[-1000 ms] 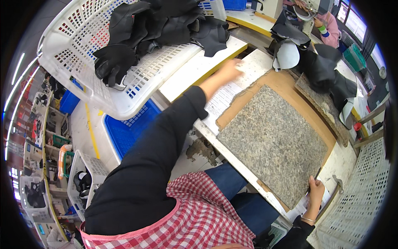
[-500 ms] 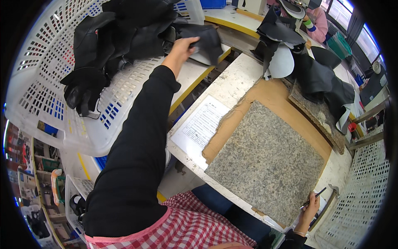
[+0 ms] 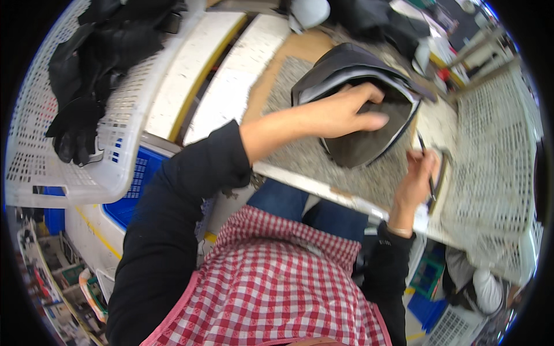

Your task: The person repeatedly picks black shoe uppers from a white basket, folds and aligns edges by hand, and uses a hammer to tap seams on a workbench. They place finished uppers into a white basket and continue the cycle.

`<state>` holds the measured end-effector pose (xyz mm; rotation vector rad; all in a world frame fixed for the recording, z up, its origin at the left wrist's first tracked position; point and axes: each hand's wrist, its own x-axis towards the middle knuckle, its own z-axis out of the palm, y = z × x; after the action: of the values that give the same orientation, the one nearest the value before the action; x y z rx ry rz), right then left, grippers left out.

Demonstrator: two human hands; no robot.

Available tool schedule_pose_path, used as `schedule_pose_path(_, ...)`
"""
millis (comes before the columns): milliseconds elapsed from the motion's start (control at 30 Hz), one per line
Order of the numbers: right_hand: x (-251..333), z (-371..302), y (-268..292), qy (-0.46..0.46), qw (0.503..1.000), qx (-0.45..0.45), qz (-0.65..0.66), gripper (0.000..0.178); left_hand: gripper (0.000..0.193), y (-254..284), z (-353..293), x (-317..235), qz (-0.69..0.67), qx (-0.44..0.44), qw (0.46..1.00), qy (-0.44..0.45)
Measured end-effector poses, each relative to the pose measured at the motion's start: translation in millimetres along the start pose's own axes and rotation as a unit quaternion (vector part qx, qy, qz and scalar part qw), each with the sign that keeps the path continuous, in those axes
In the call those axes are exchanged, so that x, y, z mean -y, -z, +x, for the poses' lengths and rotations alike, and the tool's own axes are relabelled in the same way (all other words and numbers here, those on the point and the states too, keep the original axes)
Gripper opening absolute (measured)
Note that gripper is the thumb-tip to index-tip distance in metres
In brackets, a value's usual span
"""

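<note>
A black leather shoe upper [image 3: 340, 64] with a pale edge and grey inner side lies on the speckled stone slab [image 3: 294, 153], its opening towards me. My left hand [image 3: 346, 111] is over that opening, thumb and forefinger spread apart; the other fingers are partly hidden. Beside the slab's right edge, my right hand [image 3: 416, 176] is closed around a slim dark pen [image 3: 431, 185], its ends sticking out above and below the fingers.
Several black leather pieces [image 3: 115, 46] fill a white plastic basket [image 3: 109, 193] at left. Another white basket [image 3: 490, 167] stands at right. Under the slab is brown cardboard [image 3: 262, 86] on a white table, with a paper sheet [image 3: 226, 112] alongside. More dark pieces [image 3: 363, 23] lie beyond.
My left hand has brought the black upper from the left basket's edge rightwards onto the slab, and its fingers have opened. My right hand still holds the pen; the view has shifted.
</note>
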<state>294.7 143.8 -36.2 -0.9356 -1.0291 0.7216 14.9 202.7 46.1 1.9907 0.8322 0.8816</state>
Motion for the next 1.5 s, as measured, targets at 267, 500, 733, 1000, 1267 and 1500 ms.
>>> schedule_pose_path(267,21,-53,12,-0.122,0.987,0.047,0.089,0.029,0.078,-66,-33,64,0.37,0.123,0.916,-0.095)
schedule_pose_path(500,15,-61,-6,-0.158,0.966,0.199,0.042,0.023,0.04,-83,-4,54,0.257,0.14,0.952,0.086)
schedule_pose_path(733,-8,-56,-4,-0.149,0.968,0.197,-0.04,0.018,0.027,-117,2,82,0.391,-0.128,0.906,-0.102)
schedule_pose_path(1000,-16,-58,-8,-0.068,0.942,0.175,-0.278,0.027,0.025,-119,9,94,0.385,-0.11,0.914,-0.068)
schedule_pose_path(1267,-14,-56,-14,-0.046,0.937,0.171,-0.3,0.03,0.023,-122,10,95,0.393,-0.122,0.909,-0.063)
schedule_pose_path(1500,-21,-58,-3,-0.051,0.945,0.165,-0.277,0.028,0.022,-130,5,107,0.408,-0.171,0.892,-0.092)
